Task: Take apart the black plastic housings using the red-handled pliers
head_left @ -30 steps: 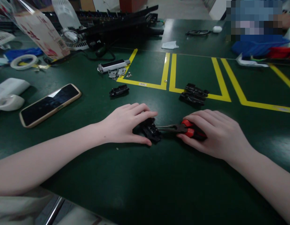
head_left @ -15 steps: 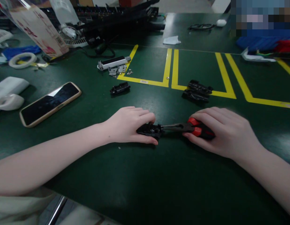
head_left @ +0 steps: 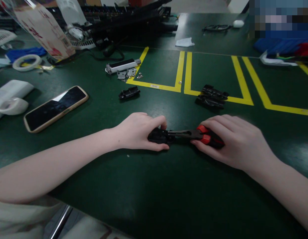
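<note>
Near the middle of the green table [head_left: 154,189], my left hand [head_left: 139,132] grips a small black plastic part [head_left: 158,136] between thumb and fingers. My right hand [head_left: 236,141] is closed around the red and black handles of a pair of long-nose pliers [head_left: 191,133]. The jaws point left and reach onto the right end of the black part; what they pinch there is too small to make out. A similar black plastic piece [head_left: 129,93] lies beyond my left hand. More black pieces [head_left: 211,96] sit side by side beyond my right hand.
A phone [head_left: 56,108] and a tape roll [head_left: 13,106] lie at left. Yellow tape [head_left: 154,87] marks boxes on the table. Metal brackets [head_left: 126,73], small rings [head_left: 140,76] and a white-black bar [head_left: 122,65] lie farther back. A person in blue [head_left: 275,46] is at far right.
The pliers' jaws have moved slightly left, farther over the black part, and my right hand has come a little closer to my left. The whole view has shifted slightly.
</note>
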`<state>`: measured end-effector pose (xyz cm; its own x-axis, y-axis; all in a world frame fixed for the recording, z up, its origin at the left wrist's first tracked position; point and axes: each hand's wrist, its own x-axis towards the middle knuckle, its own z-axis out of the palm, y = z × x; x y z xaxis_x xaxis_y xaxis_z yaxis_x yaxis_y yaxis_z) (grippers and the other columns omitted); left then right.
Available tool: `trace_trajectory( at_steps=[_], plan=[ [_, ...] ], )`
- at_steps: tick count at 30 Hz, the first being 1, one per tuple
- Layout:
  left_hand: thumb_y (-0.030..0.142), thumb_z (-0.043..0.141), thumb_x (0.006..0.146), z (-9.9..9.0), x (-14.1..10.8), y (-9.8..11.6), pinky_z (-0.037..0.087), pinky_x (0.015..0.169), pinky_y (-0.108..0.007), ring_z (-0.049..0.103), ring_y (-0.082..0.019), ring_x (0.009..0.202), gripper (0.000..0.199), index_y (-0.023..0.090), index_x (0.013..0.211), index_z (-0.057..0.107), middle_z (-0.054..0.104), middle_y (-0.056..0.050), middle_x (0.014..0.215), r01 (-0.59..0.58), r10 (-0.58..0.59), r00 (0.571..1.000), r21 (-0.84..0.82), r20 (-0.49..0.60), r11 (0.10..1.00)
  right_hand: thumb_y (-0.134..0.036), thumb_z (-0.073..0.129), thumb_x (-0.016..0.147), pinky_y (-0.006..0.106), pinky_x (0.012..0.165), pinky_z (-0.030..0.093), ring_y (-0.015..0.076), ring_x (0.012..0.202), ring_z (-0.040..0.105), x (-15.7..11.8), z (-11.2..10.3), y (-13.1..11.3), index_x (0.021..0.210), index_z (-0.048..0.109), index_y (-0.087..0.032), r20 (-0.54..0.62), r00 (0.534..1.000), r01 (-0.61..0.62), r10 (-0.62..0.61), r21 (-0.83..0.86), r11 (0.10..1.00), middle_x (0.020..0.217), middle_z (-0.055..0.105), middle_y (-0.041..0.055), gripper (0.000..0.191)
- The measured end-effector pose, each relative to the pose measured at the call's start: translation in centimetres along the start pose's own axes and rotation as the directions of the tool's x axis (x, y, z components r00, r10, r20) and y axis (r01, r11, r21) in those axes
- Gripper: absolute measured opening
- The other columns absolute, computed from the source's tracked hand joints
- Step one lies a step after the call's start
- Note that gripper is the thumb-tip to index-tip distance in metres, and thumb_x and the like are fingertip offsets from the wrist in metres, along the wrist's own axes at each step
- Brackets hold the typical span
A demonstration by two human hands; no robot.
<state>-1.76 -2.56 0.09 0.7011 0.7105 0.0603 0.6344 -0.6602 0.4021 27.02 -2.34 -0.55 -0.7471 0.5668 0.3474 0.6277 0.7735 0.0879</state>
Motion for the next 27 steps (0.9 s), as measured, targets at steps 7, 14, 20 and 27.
trace_trajectory(
  at_steps=[7,14,20,27],
  plan=[
    [0.057,0.068,0.085,0.01,-0.01,-0.01,0.037,0.064,-0.024,0.058,-0.014,0.064,0.043,0.02,0.105,0.058,0.066,0.002,0.078,-0.001,0.001,1.0,0.01,0.004,1.0,-0.047,0.054,0.093,0.036,0.059,0.051,0.0238,0.072,0.063,0.04,0.21,0.17,0.095,0.063,-0.014,-0.026,0.999,0.044,-0.045,-0.035,0.998,0.085,0.069,0.0129,0.035],
    [0.057,0.067,0.087,0.08,-0.04,-0.1,0.037,0.066,-0.025,0.06,-0.014,0.066,0.045,0.02,0.11,0.061,0.069,0.001,0.082,-0.015,0.015,1.0,0.021,-0.002,1.0,-0.049,0.053,0.093,0.038,0.058,0.05,0.0242,0.07,0.061,0.07,0.24,0.17,0.094,0.063,-0.017,0.021,1.0,0.004,-0.005,0.023,1.0,0.083,0.067,0.0118,0.033],
    [0.058,0.064,0.088,0.19,0.09,-0.14,0.037,0.066,-0.025,0.06,-0.015,0.066,0.045,0.02,0.113,0.061,0.07,0.0,0.082,-0.009,0.008,1.0,0.024,0.014,1.0,-0.049,0.051,0.093,0.037,0.059,0.05,0.0236,0.072,0.061,0.46,0.23,0.02,0.093,0.063,-0.02,0.049,0.999,-0.025,0.023,0.051,0.998,0.084,0.067,0.011,0.032],
    [0.057,0.061,0.091,0.09,0.19,-0.22,0.037,0.065,-0.025,0.059,-0.014,0.067,0.044,0.021,0.114,0.06,0.07,0.0,0.084,-0.013,0.011,0.999,0.043,0.043,0.999,-0.047,0.05,0.093,0.036,0.057,0.05,0.023,0.07,0.06,0.63,0.36,-0.05,0.093,0.064,-0.016,0.043,0.999,-0.007,0.006,0.034,0.999,0.084,0.068,0.0122,0.033]
  ],
)
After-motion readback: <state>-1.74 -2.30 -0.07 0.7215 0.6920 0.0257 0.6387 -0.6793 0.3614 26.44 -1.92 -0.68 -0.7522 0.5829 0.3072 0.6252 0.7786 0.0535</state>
